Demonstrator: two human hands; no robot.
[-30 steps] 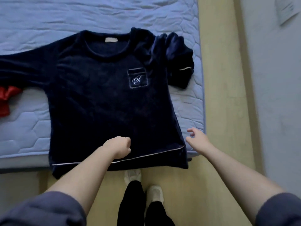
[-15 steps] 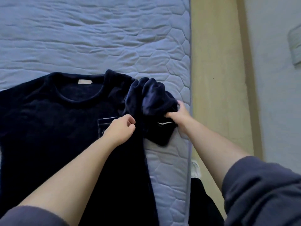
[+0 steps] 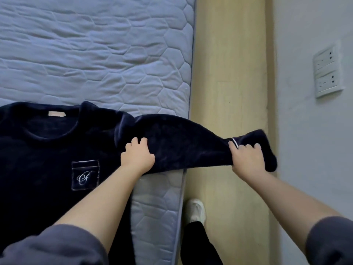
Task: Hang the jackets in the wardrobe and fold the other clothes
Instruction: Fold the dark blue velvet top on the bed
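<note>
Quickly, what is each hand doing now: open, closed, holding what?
Left hand: closed, gripping the navy sleeve near the shoulder.
Right hand: closed, gripping the same sleeve at its far end.

A cursive white monogram [image 3: 83, 177], possibly a J, is embroidered on the chest pocket [image 3: 76, 166] of the top [image 3: 38, 150]; nothing can be read on its neck label [image 3: 57, 114].

We see a plush, velvety cloth top [image 3: 47, 159] and a quilted, matt mattress [image 3: 95, 54]. The floor [image 3: 229, 73] looks like smooth pale wood.
</note>
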